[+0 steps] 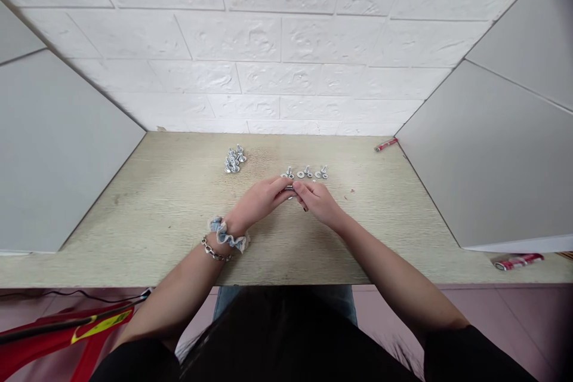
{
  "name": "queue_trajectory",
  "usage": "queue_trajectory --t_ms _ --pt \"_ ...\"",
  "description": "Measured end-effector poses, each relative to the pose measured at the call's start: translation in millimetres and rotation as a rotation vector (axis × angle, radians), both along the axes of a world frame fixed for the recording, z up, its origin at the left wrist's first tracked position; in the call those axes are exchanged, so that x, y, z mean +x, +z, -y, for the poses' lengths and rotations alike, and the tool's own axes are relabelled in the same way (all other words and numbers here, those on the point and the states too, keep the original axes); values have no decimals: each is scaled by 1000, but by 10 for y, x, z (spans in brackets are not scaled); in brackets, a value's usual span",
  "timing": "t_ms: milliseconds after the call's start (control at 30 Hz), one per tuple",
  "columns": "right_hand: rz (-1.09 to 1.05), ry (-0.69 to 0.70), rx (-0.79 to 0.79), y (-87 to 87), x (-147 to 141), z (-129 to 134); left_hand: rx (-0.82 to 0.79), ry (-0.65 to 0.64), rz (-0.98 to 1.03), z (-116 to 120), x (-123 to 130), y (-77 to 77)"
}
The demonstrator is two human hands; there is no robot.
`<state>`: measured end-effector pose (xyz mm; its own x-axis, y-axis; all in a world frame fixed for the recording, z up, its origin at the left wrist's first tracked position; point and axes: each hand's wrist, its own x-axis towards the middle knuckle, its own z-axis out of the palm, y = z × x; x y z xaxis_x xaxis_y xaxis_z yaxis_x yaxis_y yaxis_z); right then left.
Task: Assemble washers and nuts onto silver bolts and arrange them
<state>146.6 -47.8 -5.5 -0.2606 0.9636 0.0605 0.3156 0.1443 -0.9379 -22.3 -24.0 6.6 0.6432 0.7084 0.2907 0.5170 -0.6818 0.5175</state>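
My left hand (260, 200) and my right hand (320, 205) meet over the middle of the table, fingertips pinched together. Between them is a small silver metal fastener (289, 188), probably a bolt; the fingers cover most of it. Just beyond the fingertips stands a row of small sets, each with an upright bolt (307, 169), a flat washer (301, 174) and a nut (310, 175). The leftmost set is partly hidden behind my left fingers. Farther left lies a heap of silver bolts (233, 160). A little metal also shows below my fingertips, too small to name.
The pale wooden table (179, 191) ends at a white brick-pattern wall (277, 77). Grey panels flank it at left (58, 149) and right (492, 161). A red tube-like item (385, 144) lies at the back right, another (519, 261) at the front right. A red frame (40, 340) stands below left.
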Motion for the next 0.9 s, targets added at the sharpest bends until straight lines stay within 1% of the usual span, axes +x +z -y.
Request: queue_trajectory --t_ms 200,367,567,733,900 --pt "-54 17 -24 -23 5 -13 -1 17 -8 -13 -14 3" --pt "-63 16 -12 3 6 -10 -55 56 70 -15 -2 5" --pt "-80 -19 -10 -4 7 -12 -105 63 137 -22 21 -17" --pt "-198 -15 -77 -8 3 -33 -71 81 155 -45 13 -44" --pt "-327 -51 -178 21 -18 -38 -72 100 177 -66 13 -73"
